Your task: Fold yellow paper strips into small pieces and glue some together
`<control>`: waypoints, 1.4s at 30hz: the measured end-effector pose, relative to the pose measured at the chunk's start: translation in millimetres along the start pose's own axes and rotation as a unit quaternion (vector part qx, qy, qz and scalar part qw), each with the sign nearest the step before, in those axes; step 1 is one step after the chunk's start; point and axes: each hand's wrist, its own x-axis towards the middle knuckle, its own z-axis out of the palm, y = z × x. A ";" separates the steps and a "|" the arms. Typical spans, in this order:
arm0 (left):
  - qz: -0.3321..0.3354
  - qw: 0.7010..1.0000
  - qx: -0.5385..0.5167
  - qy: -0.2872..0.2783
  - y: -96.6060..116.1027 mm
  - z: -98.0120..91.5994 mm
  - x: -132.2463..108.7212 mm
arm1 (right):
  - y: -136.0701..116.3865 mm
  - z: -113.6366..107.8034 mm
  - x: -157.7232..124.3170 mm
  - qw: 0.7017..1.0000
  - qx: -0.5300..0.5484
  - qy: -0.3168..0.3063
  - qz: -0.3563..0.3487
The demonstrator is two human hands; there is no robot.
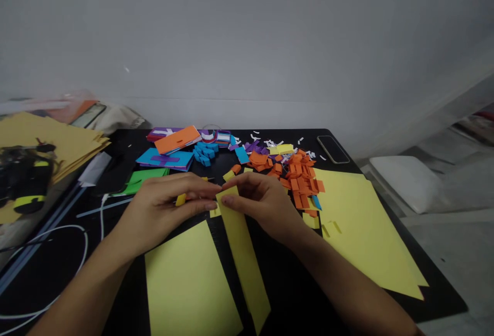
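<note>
My right hand [266, 203] pinches the top end of a long folded yellow paper strip [244, 259], thumb on its near face. The strip slants down towards me. Close beside it, my left hand [170, 205] has thumb and fingers drawn together, fingertips near the strip's top edge. A small yellow piece [180, 199] shows between its thumb and fingers; what the fingertips grip is hidden. Below the left hand lies a yellow paper sheet [189, 279] on the black table [301, 289]. A small yellow paper scrap [215, 211] is just under the left fingertips.
Folded orange paper pieces [301, 181] are heaped at the right, beside large yellow sheets [358, 223]. A phone [332, 149] lies at the back right. Behind my hands are blue folded pieces [204, 153] and an orange paper packet [177, 139]. A white cable [83, 243] loops at left.
</note>
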 end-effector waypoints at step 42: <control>0.008 1.000 0.025 -0.006 6.0 2.6 0.9 | 2.9 0.9 -3.8 0.999 -0.054 0.007 -0.004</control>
